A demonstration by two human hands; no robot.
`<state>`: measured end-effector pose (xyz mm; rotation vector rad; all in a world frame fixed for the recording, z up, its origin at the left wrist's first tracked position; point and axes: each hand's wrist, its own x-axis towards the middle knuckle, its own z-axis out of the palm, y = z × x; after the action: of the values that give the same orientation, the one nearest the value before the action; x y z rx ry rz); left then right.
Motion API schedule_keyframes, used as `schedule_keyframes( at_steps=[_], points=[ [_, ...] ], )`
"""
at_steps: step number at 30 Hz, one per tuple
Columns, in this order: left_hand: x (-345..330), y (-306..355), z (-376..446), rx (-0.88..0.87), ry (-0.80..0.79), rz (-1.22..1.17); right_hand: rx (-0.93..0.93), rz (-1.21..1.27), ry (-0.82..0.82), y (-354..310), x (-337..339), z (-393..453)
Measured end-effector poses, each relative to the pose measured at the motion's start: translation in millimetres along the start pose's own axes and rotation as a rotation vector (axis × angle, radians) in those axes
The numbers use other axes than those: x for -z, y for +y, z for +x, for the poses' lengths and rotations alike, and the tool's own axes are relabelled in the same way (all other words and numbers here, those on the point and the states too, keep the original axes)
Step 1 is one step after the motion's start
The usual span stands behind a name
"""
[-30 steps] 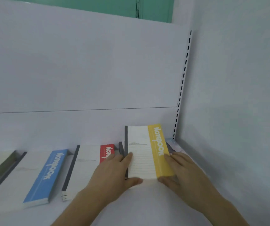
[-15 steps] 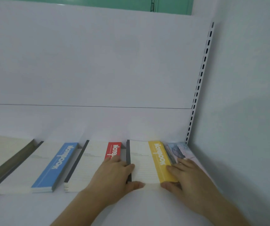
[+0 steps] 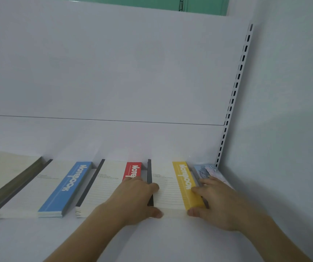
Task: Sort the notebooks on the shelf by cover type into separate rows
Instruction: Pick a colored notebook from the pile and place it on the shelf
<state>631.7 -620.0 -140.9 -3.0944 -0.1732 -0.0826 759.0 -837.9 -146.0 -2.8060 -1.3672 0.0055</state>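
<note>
Both hands are on the same notebook in the head view. Left hand (image 3: 135, 198) curls around the dark spine edge of the white lined-cover notebook with the yellow "Notebook" band (image 3: 172, 186), thumb tucked at its near corner, fingers lying over onto the neighbour. Right hand (image 3: 215, 202) clamps the yellow side, thumb at the near corner and fingers on top along the edge. That notebook lies flat on the white metal shelf (image 3: 151, 241), near its right end.

Left of it, just beside, is the same kind of white notebook with a red band (image 3: 106, 184), though the left hand covers most of the red. Further left sits the white notebook with a blue band (image 3: 44, 188), then an olive-green covered book (image 3: 2, 173), cut off by the frame edge. Squeezed between the yellow one and the white side wall (image 3: 284, 129) is a pale blue illustrated notebook (image 3: 205, 171), mostly hidden under the right hand, picture too blurry to read.
</note>
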Motion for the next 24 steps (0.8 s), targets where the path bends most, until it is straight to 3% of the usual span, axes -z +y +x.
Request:
schedule_keyframes(
  at_steps=[13, 18, 24],
  points=[
    [7, 3, 9, 0.031, -0.192, -0.134, -0.013, -0.081, -0.084, 4, -2, 23],
    [5, 8, 10, 0.03, -0.151, -0.022, -0.007, -0.084, -0.042, 3, -2, 19],
    [0, 8, -1, 0.055, 0.007, 0.04, 0.014, -0.086, 0.059, -6, 12, 3]
  ],
)
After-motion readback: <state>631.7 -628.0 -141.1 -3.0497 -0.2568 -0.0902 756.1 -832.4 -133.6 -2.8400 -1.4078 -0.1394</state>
